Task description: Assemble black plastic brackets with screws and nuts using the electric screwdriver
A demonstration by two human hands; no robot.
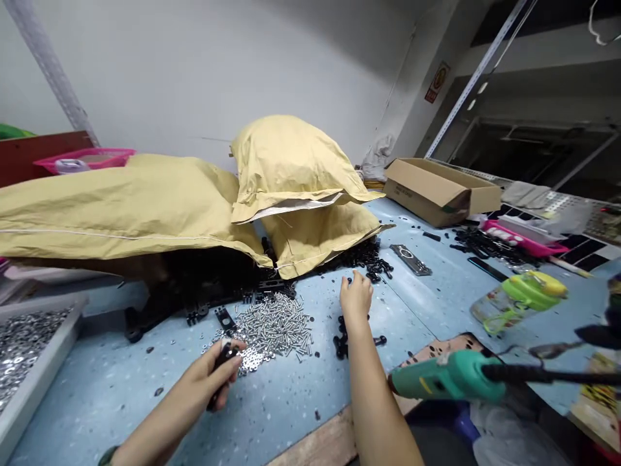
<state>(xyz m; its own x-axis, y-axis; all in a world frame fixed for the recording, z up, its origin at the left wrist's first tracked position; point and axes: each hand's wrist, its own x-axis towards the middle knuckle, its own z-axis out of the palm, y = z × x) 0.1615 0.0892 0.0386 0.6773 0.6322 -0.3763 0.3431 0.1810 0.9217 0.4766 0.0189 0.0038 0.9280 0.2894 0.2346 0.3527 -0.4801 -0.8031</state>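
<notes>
My left hand [211, 382] is closed around a small black plastic part [224, 355], held just in front of a heap of silver screws [274, 327] on the blue table. My right hand [356, 296] reaches forward past the screws, fingers curled down onto a scatter of small black parts [369, 259]; whether it holds one is hidden. A few more black parts [342, 340] lie beside my right wrist.
Large yellow sacks [194, 200] cover the back of the table over a dark pile of parts. A tray of silver washers [24, 349] sits left. A green electric screwdriver [449, 375], a green-lidded bottle [521, 294], a remote [411, 259] and a cardboard box [439, 188] lie right.
</notes>
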